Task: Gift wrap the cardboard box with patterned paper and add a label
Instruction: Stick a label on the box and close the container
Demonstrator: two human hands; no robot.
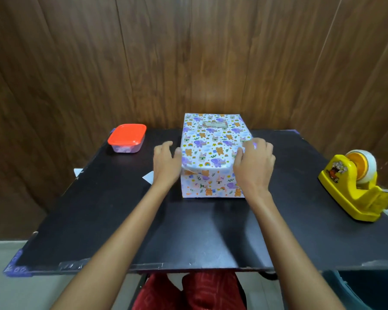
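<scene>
The wrapped box [213, 151] stands in the middle of the table [121, 220], label [215, 124] on its top; left hand [166, 162] presses its left side, fingers straight, while right hand [254, 162] curls its fingers over the right top edge

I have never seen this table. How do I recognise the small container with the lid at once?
Find the black table before the wooden wall. Near its far left corner, left of the wrapped box, stands a small clear plastic container. Its bright orange-red lid sets it apart: the box is patterned, and the tape dispenser at the right edge is yellow.
</scene>
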